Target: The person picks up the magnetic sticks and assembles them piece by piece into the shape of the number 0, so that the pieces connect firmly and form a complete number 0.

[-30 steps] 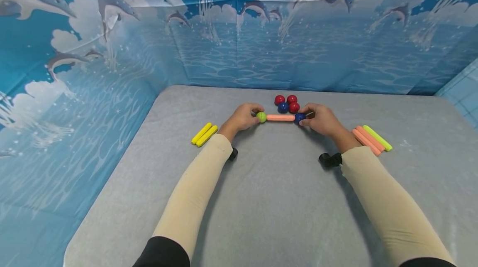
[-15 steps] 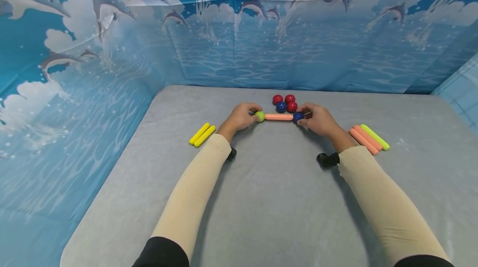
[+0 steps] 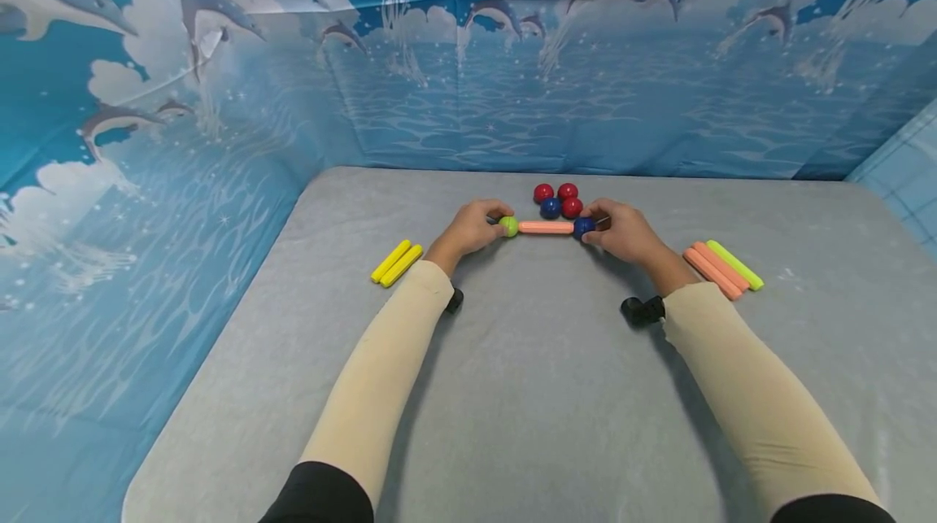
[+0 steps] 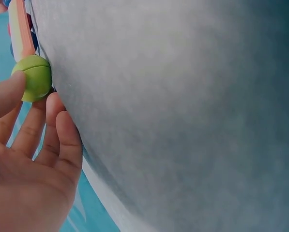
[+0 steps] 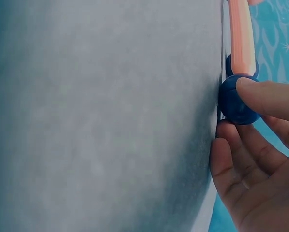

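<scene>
Both arms reach forward from the near side of the orange stick (image 3: 546, 227), which lies crosswise between the two hands with a ball at each end. The left hand (image 3: 472, 232) is at the stick's left end, thumb and fingers pinching the one green ball (image 4: 36, 79); in the left wrist view its palm shows and the last two fingers bend loosely below the ball. The right hand (image 3: 625, 232) mirrors it at the stick's right end, its thumb laid on a blue ball (image 5: 237, 104) and fingers behind, pinching it. Beige sleeves (image 3: 384, 381) cover both forearms.

Just beyond the stick sit four loose balls: three red balls (image 3: 543, 193) and one blue one (image 3: 551, 208), bunched close together. Left of the stick and slightly nearer the person, past the left hand, lie two yellow sticks (image 3: 397, 263), side by side. Right of it, past the right hand and also nearer, lie three more: two orange ones (image 3: 712, 274) and one yellow-green one (image 3: 735, 265), side by side.
</scene>
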`<state>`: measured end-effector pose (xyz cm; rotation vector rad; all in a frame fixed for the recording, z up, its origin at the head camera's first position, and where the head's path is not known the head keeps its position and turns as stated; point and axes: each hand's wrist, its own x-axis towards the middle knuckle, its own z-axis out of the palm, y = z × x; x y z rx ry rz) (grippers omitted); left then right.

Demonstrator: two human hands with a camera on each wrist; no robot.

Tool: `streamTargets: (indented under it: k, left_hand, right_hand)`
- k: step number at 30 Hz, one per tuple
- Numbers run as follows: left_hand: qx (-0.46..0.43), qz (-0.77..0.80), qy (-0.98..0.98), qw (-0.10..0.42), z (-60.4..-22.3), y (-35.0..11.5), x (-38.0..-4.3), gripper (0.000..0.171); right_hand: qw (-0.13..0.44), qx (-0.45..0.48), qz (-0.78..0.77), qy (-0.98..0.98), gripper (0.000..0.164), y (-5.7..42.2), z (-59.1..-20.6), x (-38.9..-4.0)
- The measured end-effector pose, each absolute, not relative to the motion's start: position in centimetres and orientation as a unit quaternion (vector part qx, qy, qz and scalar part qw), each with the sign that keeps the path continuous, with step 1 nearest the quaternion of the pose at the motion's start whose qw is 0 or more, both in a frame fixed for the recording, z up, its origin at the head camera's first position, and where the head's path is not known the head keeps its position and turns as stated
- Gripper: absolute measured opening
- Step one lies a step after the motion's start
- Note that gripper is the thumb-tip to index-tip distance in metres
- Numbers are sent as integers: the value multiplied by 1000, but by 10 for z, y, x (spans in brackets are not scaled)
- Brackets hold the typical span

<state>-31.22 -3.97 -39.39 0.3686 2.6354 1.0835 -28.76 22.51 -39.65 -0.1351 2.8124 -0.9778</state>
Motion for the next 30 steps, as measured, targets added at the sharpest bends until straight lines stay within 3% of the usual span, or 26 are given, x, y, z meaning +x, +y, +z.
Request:
streamTargets:
  k: [10,20,30]
  left_hand:
    - [130,379,906,138,-395,-39,-312,33]
    - [138,377,906,137,-393,-42,-312,34]
    - [145,380,903,135,-391,-42,-309,33]
  right_hand:
    - [89,-83,-275,954,44,242,-378,-281]
    - [55,-168,-204,963,40,278,-349,-248]
    - [38,-176,-157,971,31,321,-353,-216]
